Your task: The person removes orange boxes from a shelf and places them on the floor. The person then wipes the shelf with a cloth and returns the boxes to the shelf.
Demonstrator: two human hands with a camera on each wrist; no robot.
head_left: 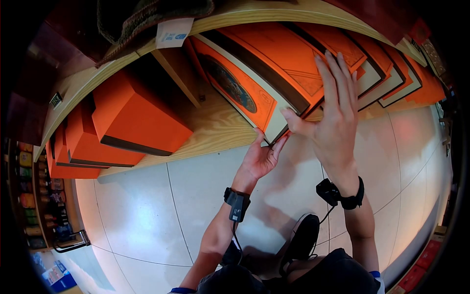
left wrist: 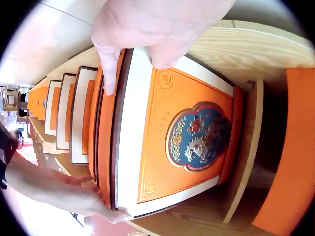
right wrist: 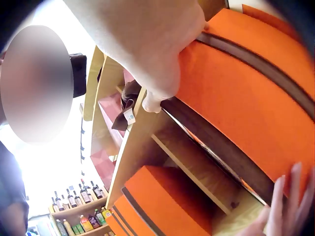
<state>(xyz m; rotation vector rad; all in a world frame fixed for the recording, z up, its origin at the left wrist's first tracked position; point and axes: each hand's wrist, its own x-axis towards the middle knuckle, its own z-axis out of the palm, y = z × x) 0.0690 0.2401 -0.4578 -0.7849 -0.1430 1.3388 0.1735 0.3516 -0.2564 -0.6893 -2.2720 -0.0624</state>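
An orange-and-white gift box [head_left: 274, 105] with dark edges leans on the wooden shelf. Its front bears a blue medallion [left wrist: 197, 137] with a silver horse and flowers. My left hand [head_left: 257, 159] grips the lower front corner, thumb on the pale front and a finger along the side, as the left wrist view shows. Higher on the same box, my right hand [head_left: 335, 120] holds the edge, its thumb on the white border and its long fingers spread over the orange side. In the right wrist view, the back of the right hand [right wrist: 142, 39] covers part of the box.
More orange boxes [head_left: 377, 68] stand in a row to the right. Others [head_left: 139, 117] fill the left bay, beyond a wooden divider [head_left: 178, 78]. A label [head_left: 175, 33] hangs from the upper shelf edge. Bottles [right wrist: 78, 196] line another shelf; a person [right wrist: 12, 191] stands nearby.
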